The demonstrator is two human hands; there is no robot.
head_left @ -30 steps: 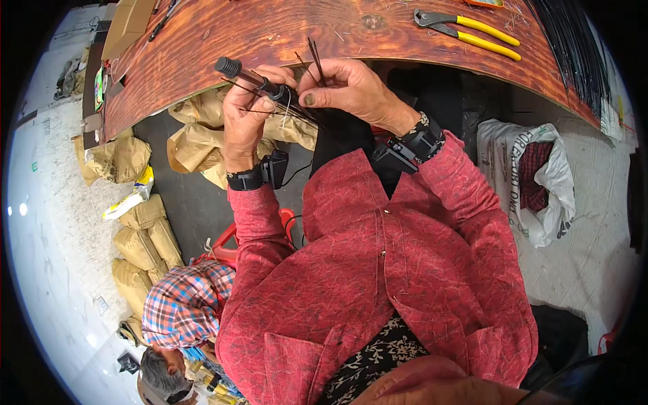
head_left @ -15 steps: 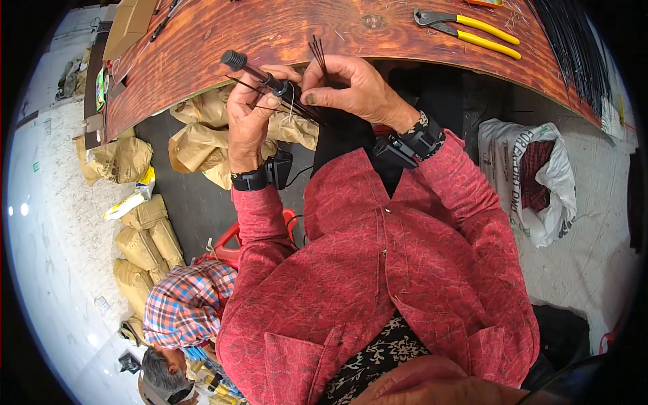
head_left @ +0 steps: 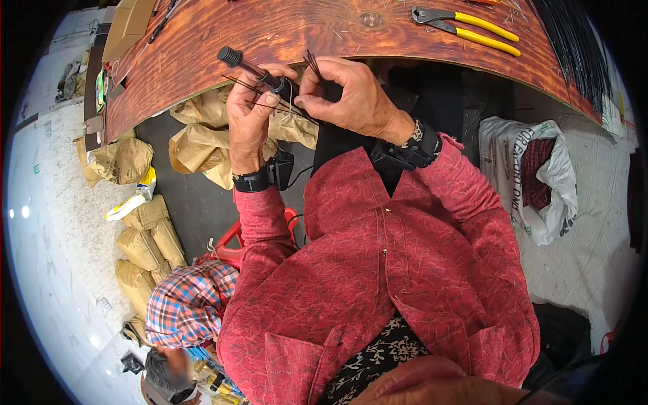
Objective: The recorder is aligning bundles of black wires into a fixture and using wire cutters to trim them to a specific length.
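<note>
My left hand (head_left: 250, 108) is closed around a dark shaft (head_left: 251, 69) with a ribbed black knob at its upper end, just off the table's near edge. Thin black rods stick out to the left past its fingers, and more run down to the right below the shaft. A small pale wire or thread (head_left: 291, 94) loops by the shaft's black collar. Close beside it, my right hand (head_left: 358, 98) is closed with thumb and forefinger curled near the collar. A bunch of thin black rods (head_left: 311, 62) pokes up by its fingers. Its palm side is partly hidden.
On the wooden table (head_left: 324, 34) lie yellow-handled pincers (head_left: 472, 30) and a bundle of long black rods (head_left: 570, 57). A white woven sack (head_left: 526, 179) stands at the right. Brown paper parcels (head_left: 145, 246) lie left, near a person in a checked shirt (head_left: 189, 304).
My right hand has shifted slightly left and down, its thumb now nearer the collar. The upright rod bunch sits lower and tilts more to the left. The left hand keeps its hold.
</note>
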